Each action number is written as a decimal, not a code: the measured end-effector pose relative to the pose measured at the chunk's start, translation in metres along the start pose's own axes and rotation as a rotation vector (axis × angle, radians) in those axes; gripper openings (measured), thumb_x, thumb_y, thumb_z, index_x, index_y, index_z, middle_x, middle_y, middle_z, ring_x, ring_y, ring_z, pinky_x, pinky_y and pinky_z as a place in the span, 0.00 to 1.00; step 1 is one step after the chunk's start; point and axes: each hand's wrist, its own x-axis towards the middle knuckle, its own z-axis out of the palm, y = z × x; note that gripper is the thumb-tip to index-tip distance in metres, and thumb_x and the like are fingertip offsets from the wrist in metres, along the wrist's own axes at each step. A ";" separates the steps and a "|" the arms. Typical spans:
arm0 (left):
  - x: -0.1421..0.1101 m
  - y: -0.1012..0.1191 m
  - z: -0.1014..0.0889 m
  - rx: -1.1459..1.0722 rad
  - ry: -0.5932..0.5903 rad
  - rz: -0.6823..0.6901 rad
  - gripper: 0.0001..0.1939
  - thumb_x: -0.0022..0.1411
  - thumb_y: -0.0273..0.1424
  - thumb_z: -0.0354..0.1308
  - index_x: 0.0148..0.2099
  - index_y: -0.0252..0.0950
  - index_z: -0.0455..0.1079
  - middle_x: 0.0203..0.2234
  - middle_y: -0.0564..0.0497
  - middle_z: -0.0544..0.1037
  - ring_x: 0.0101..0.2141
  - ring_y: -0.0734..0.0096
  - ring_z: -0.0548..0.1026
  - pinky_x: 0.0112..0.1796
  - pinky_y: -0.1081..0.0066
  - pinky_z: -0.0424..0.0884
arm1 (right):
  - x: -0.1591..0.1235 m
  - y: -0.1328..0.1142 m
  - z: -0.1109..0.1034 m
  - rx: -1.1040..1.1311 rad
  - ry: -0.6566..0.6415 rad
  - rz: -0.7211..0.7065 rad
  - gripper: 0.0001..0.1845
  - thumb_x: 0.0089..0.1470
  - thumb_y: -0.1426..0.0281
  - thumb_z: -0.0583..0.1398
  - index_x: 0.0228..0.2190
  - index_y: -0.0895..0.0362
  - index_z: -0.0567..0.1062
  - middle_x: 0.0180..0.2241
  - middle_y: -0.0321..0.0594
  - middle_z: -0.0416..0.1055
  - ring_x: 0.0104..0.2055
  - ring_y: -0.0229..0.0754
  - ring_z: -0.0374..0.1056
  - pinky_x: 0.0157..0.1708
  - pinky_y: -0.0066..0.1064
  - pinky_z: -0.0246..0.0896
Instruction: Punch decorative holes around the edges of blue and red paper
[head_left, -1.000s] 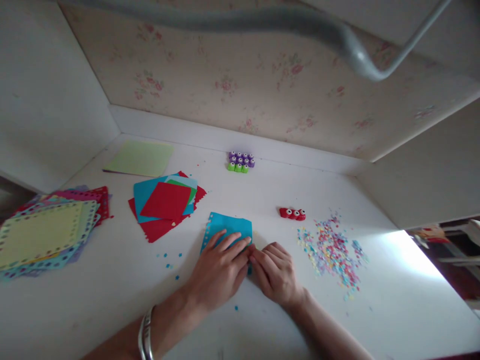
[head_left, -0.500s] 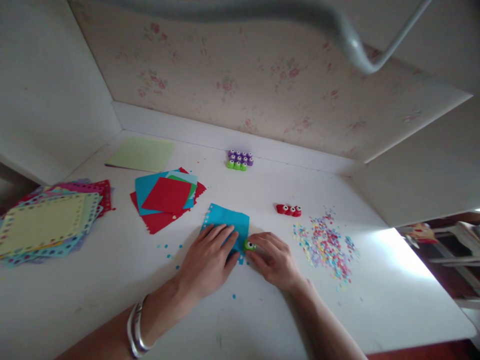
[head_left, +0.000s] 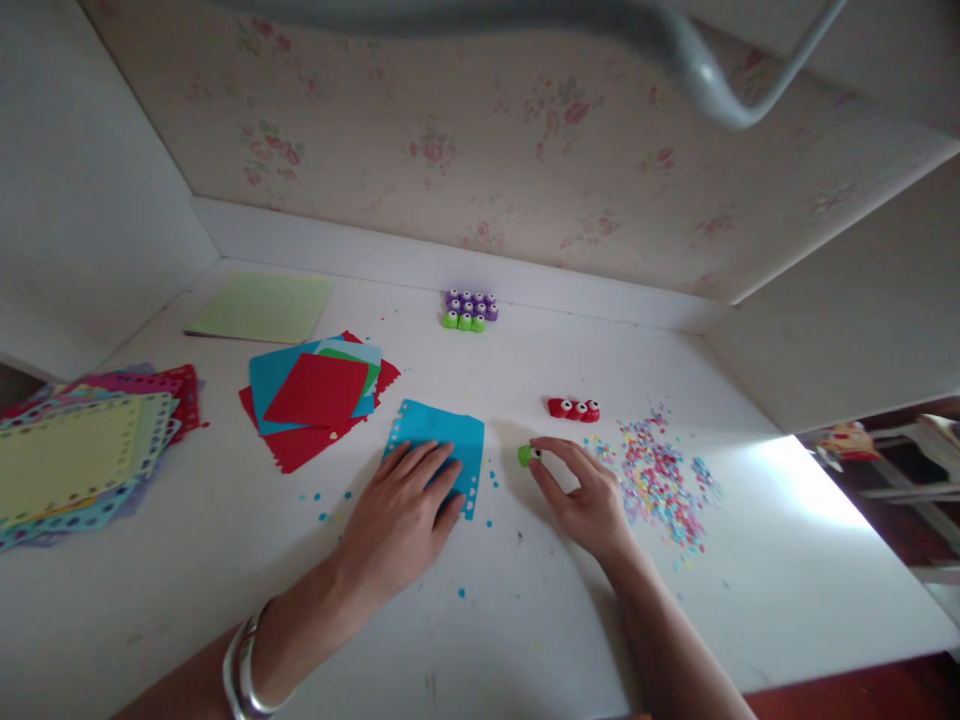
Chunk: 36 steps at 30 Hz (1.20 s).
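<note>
One green punch (head_left: pixel 524 456) is pinched in the right hand (head_left: pixel 594 502), right of the blue sheet (head_left: pixel 456 428); it looks light and hard (best gripped by its sides). The left hand (head_left: pixel 394 525) lies open on the blue sheet, probably flimsy along its holed edges.

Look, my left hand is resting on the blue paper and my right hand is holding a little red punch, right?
Not quite: the little punch is green, not red, as the head view shows. Your right hand is holding it, and your left hand is resting on the blue paper.
</note>
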 end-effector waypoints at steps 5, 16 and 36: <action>-0.001 -0.001 0.002 0.032 0.013 0.019 0.16 0.69 0.34 0.55 0.55 0.35 0.74 0.55 0.42 0.75 0.55 0.51 0.71 0.56 0.45 0.66 | 0.003 0.011 -0.012 -0.059 -0.021 0.105 0.12 0.63 0.70 0.58 0.48 0.53 0.75 0.46 0.42 0.78 0.40 0.43 0.77 0.23 0.26 0.70; 0.001 -0.002 0.003 0.036 0.004 0.019 0.16 0.69 0.34 0.54 0.55 0.35 0.74 0.55 0.43 0.75 0.55 0.52 0.71 0.57 0.47 0.66 | 0.003 0.030 -0.021 -0.077 -0.066 0.066 0.14 0.63 0.70 0.57 0.49 0.52 0.74 0.50 0.45 0.76 0.48 0.47 0.75 0.46 0.39 0.73; -0.003 -0.003 0.002 -0.013 -0.026 -0.015 0.16 0.69 0.34 0.55 0.56 0.37 0.72 0.56 0.45 0.74 0.56 0.53 0.70 0.59 0.48 0.63 | 0.006 0.012 -0.021 -0.037 0.053 0.207 0.10 0.60 0.63 0.60 0.41 0.52 0.80 0.43 0.43 0.79 0.41 0.46 0.77 0.23 0.30 0.69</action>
